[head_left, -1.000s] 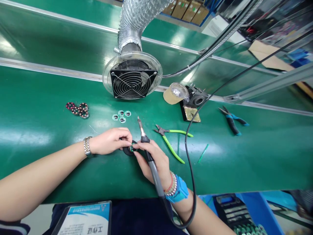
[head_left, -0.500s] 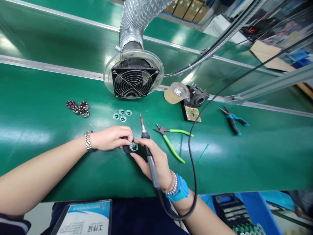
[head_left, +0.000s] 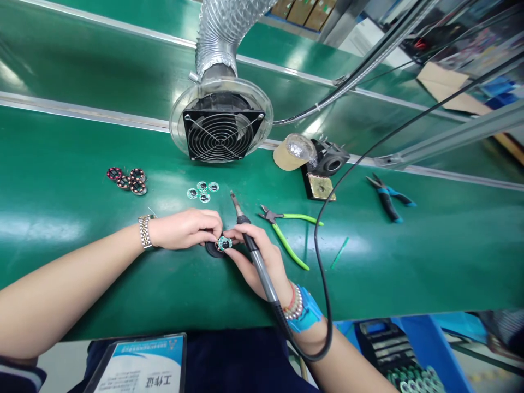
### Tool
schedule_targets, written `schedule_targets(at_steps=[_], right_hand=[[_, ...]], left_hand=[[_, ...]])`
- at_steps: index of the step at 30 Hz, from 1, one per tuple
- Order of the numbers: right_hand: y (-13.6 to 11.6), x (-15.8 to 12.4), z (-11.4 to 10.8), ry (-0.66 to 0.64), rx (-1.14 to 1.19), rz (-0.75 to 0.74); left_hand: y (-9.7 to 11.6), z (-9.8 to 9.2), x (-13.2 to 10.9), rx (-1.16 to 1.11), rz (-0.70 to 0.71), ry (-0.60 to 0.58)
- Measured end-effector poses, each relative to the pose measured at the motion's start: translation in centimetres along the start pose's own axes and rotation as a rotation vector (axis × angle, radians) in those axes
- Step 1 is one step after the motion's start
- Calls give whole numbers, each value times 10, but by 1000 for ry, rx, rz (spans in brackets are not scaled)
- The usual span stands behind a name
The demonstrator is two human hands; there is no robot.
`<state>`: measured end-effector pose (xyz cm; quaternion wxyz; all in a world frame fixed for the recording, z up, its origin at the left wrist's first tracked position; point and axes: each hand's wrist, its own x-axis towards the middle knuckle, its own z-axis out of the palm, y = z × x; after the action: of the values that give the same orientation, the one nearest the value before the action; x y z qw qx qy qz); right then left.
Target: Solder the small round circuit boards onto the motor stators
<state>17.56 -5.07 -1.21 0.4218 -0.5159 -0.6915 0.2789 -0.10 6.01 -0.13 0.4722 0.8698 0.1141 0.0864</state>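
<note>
A small round green circuit board (head_left: 224, 243) sits between my two hands, tilted over a ring of copper windings on a black round base (head_left: 213, 250). My left hand (head_left: 190, 228) has its fingers pinched at the board's left edge; the fingertips partly hide what they grip. With my right hand (head_left: 266, 261) I keep a soldering iron (head_left: 265, 277) lying across the palm, its tip pointing up and away. That hand's thumb and index fingertip also touch the board's right side. Several similar boards (head_left: 203, 191) lie just beyond, and several copper-wound rings (head_left: 127, 180) are grouped farther left.
Green-handled cutters (head_left: 286, 234) lie open right of my right hand, with blue-black pliers (head_left: 387, 197) farther right. A fume fan (head_left: 223, 136) stands at the back, beside a tape-like roll (head_left: 292, 153) and an iron stand (head_left: 321, 185). The iron's cable (head_left: 318, 245) loops over the bench.
The round board has tilted up off the black base, uncovering copper windings below it. My right hand has turned slightly with the iron, while the left stays pinched nearly in place.
</note>
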Motion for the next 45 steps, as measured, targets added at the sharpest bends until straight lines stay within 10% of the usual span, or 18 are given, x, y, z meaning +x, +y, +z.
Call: schedule_targets(at_steps=[14,45], right_hand=[[-23,-12,-26,170,-187,-124],[-49,-17,-31,-30,-139,-244]], left_hand=[[0,2,1,42,55,9],[-3,3,1,57,104,36]])
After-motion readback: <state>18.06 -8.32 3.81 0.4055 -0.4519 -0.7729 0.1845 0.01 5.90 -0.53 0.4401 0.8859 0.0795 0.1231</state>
